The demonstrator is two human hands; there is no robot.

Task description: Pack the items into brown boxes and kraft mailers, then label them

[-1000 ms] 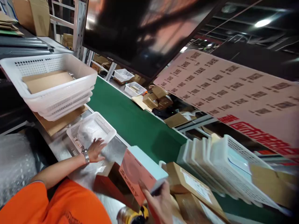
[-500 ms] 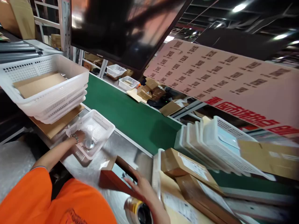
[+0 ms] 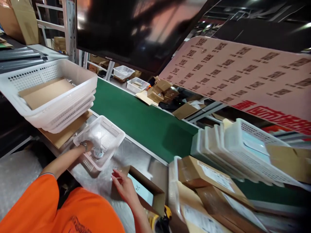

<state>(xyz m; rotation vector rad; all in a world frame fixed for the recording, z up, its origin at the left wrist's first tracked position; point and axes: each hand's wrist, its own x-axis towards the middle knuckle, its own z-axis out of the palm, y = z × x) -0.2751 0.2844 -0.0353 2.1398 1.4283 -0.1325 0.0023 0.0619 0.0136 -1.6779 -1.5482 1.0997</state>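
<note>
My left hand [image 3: 87,146] reaches into a small white mesh basket [image 3: 110,129] on the steel worktop. Its fingers close around a clear plastic-wrapped item with a round metal part [image 3: 97,152]. My right hand [image 3: 122,187] rests on the near flap of an open brown cardboard box [image 3: 152,191], fingers pinching the flap edge. A light blue box [image 3: 139,193] lies inside that carton. An orange sleeve covers my left shoulder at the bottom left.
A stack of large white baskets [image 3: 60,100] sits left on cardboard. A green conveyor belt [image 3: 145,126] runs behind the worktop. Tilted white baskets [image 3: 243,155] and labelled cardboard parcels [image 3: 206,174] crowd the right. A yellow tape roll [image 3: 156,221] lies near the bottom edge, bubble wrap [image 3: 17,174] far left.
My right hand held a pink and light blue box up; that box now lies in the open carton and the hand grips the flap. My left hand moved into the small basket.
</note>
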